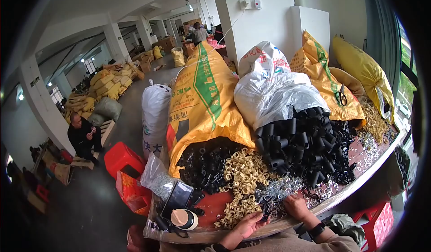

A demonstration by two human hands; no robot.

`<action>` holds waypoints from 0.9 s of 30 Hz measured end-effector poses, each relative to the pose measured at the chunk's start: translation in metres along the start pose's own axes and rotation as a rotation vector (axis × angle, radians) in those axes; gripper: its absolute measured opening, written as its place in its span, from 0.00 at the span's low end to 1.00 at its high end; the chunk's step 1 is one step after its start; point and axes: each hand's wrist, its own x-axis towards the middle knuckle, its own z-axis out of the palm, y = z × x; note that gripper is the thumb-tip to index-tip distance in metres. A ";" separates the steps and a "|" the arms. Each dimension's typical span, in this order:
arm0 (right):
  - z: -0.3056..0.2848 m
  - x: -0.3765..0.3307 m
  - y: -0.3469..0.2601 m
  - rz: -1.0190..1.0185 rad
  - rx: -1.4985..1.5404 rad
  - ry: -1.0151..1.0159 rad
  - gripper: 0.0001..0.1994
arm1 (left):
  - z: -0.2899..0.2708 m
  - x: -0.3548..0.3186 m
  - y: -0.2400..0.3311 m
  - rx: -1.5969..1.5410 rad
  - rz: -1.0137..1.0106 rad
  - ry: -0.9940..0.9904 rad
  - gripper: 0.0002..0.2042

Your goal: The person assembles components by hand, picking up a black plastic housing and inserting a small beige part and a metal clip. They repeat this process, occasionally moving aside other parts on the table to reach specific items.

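While tan pieces (244,169) lie at twelve o'clock, presumably for reach, the left hand (248,225) pinches a black part (266,214); what the right hand (297,207) grasps is unclear.

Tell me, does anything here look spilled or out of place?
Black tubes spill from the open white sack across the table, looking untidy. Scissors rest on the right orange sack, an odd spot for them.

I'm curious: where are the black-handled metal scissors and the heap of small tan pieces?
Black-handled metal scissors (341,94), head view: handles, near the pivot.
Heap of small tan pieces (245,173), head view: its middle.
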 end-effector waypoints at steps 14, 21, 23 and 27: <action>-0.030 0.033 -0.018 0.604 1.799 -0.244 0.08 | 0.031 0.012 0.024 0.072 0.129 0.061 0.09; -0.027 0.018 -0.038 0.566 1.661 -0.368 0.08 | 0.032 0.010 0.018 0.107 0.173 0.019 0.14; -0.026 0.016 -0.041 0.544 1.605 -0.405 0.08 | 0.031 0.008 0.016 0.090 0.177 -0.008 0.14; -0.030 0.020 -0.050 0.242 1.224 -0.356 0.09 | 0.028 0.007 0.019 0.135 0.181 -0.049 0.14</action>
